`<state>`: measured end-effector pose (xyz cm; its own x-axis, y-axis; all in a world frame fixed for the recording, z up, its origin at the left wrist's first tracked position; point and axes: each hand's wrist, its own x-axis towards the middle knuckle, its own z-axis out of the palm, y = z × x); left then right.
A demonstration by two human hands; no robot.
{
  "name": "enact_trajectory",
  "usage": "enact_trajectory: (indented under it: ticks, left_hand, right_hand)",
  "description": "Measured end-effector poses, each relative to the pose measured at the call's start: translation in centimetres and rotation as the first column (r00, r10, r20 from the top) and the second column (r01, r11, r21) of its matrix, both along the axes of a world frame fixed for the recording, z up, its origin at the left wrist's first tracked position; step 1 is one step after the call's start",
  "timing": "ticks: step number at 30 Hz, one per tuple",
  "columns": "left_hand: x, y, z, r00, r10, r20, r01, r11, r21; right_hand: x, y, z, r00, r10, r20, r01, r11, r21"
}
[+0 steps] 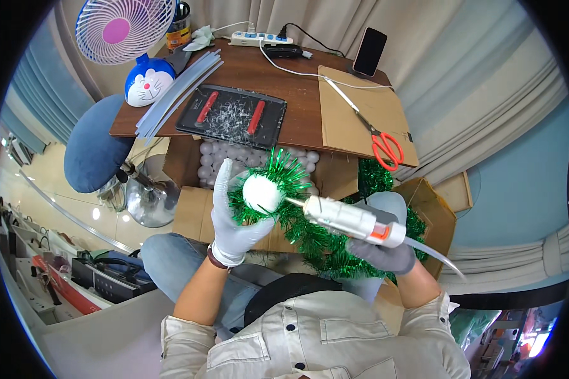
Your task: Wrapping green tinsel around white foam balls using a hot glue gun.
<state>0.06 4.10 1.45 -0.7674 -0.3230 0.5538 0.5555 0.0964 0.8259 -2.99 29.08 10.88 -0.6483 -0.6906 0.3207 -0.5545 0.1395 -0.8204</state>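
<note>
My left hand [232, 228], in a white glove, is closed around a white foam ball [262, 193] partly wrapped in green tinsel garland [283, 169]. Its thumb and fingers press on the ball's left and lower sides. In my right hand [385, 254], gloved in grey, is a white hot glue gun [348, 218] with an orange trigger part and a clear glue stick out of its back. The gun's nozzle points left, right at the ball's edge by the tinsel; whether it touches cannot be made out. More garland trails down to the right, below the gun.
Beyond my hands stands a brown table with a black tray [232, 117], clear glue sticks [178, 95], orange-handled scissors [385, 149] on cardboard, a power strip [261, 39], a phone [369, 52] and a fan [125, 31]. Below it, a cardboard box holds several white balls [207, 160].
</note>
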Motion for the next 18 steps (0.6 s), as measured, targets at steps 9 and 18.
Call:
enact_trajectory:
  ticks: [9,18]
  left_hand:
    - [-0.13,-0.14,-0.16,1.0,-0.005,-0.011,0.005,0.998,0.06]
    - [0.25,-0.23,-0.33,0.999,0.017,-0.027,-0.018,1.0,-0.015]
  right_hand:
    - [0.17,-1.02,-0.39,0.959,0.004,-0.283,0.04,0.988,0.147]
    - [0.04,-0.95,-0.32,0.961,-0.099,-0.259,0.122,0.99,0.077]
